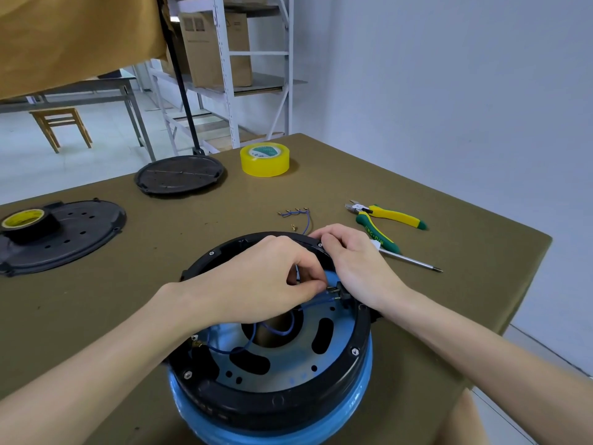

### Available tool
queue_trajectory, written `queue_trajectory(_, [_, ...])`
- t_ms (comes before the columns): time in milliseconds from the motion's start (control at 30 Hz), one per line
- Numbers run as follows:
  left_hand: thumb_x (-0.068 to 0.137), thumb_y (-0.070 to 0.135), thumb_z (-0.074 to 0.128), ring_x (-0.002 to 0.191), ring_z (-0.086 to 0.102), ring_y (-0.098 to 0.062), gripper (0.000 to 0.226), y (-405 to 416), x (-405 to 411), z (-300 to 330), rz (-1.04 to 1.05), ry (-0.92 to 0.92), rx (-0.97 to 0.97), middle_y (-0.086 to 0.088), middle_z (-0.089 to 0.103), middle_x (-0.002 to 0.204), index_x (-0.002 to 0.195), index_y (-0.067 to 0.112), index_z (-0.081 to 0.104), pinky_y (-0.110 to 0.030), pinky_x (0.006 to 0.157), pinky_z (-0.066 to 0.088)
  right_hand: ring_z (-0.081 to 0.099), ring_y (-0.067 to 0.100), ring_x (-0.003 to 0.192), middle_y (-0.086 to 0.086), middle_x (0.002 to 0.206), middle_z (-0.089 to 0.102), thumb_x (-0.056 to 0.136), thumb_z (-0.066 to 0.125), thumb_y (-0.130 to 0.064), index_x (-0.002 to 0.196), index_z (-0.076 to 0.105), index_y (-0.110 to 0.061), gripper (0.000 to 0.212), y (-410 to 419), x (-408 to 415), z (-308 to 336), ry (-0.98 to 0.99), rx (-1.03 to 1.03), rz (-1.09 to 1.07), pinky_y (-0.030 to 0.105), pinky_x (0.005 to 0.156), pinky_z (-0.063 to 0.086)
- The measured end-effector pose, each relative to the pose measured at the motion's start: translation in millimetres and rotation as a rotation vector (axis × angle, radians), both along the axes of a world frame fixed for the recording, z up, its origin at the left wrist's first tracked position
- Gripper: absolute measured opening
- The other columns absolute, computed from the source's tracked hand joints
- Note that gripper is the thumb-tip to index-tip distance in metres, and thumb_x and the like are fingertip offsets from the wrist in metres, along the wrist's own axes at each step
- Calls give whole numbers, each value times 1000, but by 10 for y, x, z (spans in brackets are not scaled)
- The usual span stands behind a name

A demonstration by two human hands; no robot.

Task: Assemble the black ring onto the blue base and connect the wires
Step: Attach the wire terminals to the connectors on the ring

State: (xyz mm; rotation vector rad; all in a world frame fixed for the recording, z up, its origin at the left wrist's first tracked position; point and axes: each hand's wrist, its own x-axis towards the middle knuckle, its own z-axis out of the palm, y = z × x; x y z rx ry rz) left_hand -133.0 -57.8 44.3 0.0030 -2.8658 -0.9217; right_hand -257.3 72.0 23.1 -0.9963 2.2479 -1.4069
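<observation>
Fingers (308,277) of the left hand (263,281) pinch a blue wire (276,330) inside the black ring (356,345), which sits on the blue base (356,399). Right hand (356,268) grips the ring's far rim, near the pliers (385,220).

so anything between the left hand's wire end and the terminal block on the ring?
Nothing visible. The left hand pinches the blue wire right beside the terminal block on the black ring; the right hand rests on the rim behind it.
</observation>
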Motion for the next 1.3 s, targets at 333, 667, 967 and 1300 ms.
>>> queue_trajectory(333, [96, 28, 68, 72, 66, -15, 16, 14, -17, 0, -2, -6, 44, 14, 73, 81, 85, 34, 78, -30, 70, 54, 62, 41, 102, 17, 105, 73, 109, 39, -17, 105, 70, -21, 31, -2, 6, 10, 1, 8, 5, 44, 82, 47])
queue_trajectory(667, [95, 23, 71, 63, 60, 1, 18, 38, -60, 20, 1, -12, 51, 27, 68, 70, 81, 33, 77, -7, 61, 41, 67, 18, 89, 3, 97, 73, 106, 46, -20, 100, 71, -22, 27, 12, -15, 3, -37, -11, -36, 29, 77, 51])
queue_trajectory(967, [96, 28, 71, 63, 60, 5, 13, 65, -1, -46, 64, -4, 114, 25, 69, 70, 87, 29, 79, -8, 62, 42, 47, 3, 45, -11, 50, 56, 76, 63, -75, 68, 69, -18, 58, 574, -35, 374, 172, 478, 7, 25, 53, 38])
queue_trajectory(1300, [96, 28, 72, 56, 56, 4, 14, 47, -17, -26, 80, -35, 151, 21, 68, 65, 84, 29, 80, -10, 57, 42, 42, 11, 44, -5, 50, 54, 89, 77, -28, 71, 75, -16, 22, 654, -20, 686, -223, 488, 159, 21, 44, 28])
